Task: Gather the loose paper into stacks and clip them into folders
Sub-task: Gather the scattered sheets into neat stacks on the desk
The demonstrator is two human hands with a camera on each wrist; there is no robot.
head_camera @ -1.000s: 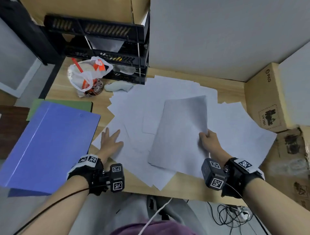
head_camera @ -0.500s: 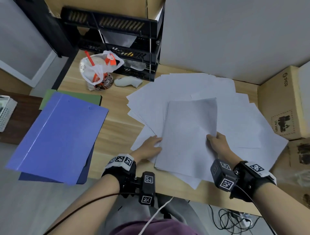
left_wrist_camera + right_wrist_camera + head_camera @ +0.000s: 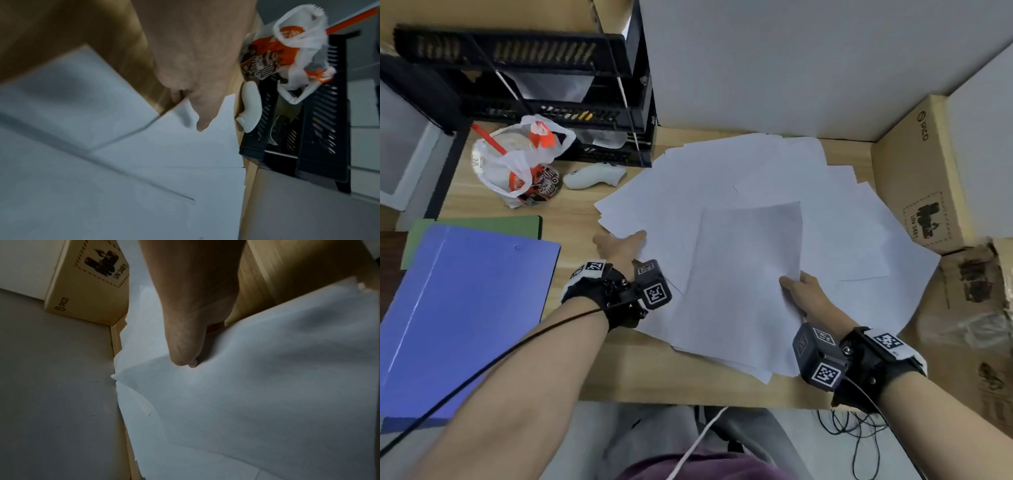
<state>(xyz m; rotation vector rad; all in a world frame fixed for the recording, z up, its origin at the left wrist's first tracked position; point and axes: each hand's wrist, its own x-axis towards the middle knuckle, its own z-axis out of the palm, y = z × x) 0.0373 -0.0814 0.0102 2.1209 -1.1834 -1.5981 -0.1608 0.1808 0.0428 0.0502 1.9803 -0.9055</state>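
Loose white paper (image 3: pixel 722 171) lies fanned across the wooden desk (image 3: pixel 619 377). My right hand (image 3: pixel 799 286) pinches the right edge of a raised sheaf of sheets (image 3: pixel 743 274); in the right wrist view its thumb (image 3: pixel 185 356) lies on top of the sheaf (image 3: pixel 267 369). My left hand (image 3: pixel 621 243) grips the left edge of the spread, with the thumb (image 3: pixel 202 125) on a sheet (image 3: pixel 164 146) and the fingers tucked under it. A blue folder (image 3: pixel 465 308) lies shut at the left, over a green folder (image 3: pixel 482 224).
A black tray rack (image 3: pixel 551 85) stands at the back left. A plastic bag holding a cup (image 3: pixel 517 164) and a white controller (image 3: pixel 594 176) lie in front of it. Cardboard boxes (image 3: pixel 917 171) line the right side. Cables (image 3: pixel 859 428) hang below the desk's front edge.
My left hand has moved from the near left of the pile forward to its left edge and taken hold there. My right hand still holds the sheaf.
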